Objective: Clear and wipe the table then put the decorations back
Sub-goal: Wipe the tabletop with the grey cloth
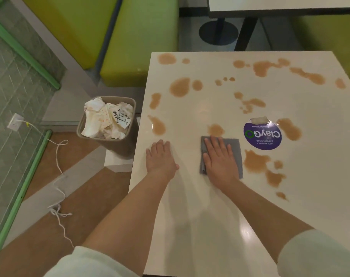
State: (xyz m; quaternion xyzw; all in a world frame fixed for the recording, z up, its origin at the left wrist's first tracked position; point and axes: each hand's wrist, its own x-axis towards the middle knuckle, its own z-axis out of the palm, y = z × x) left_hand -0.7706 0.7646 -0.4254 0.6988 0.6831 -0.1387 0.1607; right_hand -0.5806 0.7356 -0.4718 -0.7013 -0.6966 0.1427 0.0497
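Clearing: judged done, since the white table (210, 226) carries no dishes or loose items, and the beige waste bin (108, 120) at centre left of the frame, just beside the table's edge, is heaped with crumpled, stained paper napkins (104, 120).
Wiping: just under way; brown liquid spills (180, 86) dot the upper and right parts of the tabletop, while the lower part near the bottom of the frame looks free of spills.
Cloth: a grey wiping cloth (235, 150) lies flat on the table at frame centre, its top edge touching one small brown puddle (216, 129).
Right hand: the right hand (220, 156) presses down on the cloth with straight, spread fingers, palm flat, grasping nothing.
Left hand: the left hand (160, 156) rests flat on bare tabletop near the table's left edge, fingers extended, holding nothing.
Sticker: a round purple "ClayGo" sticker (263, 136) sits right of the cloth, a scrap of pale tape or paper (259, 119) at its top edge; spills lie close on two sides.
Left to do: most of the spills, by this view, then returning the decorations.
Decorations: none visible anywhere in the frame, so where they wait cannot be told.
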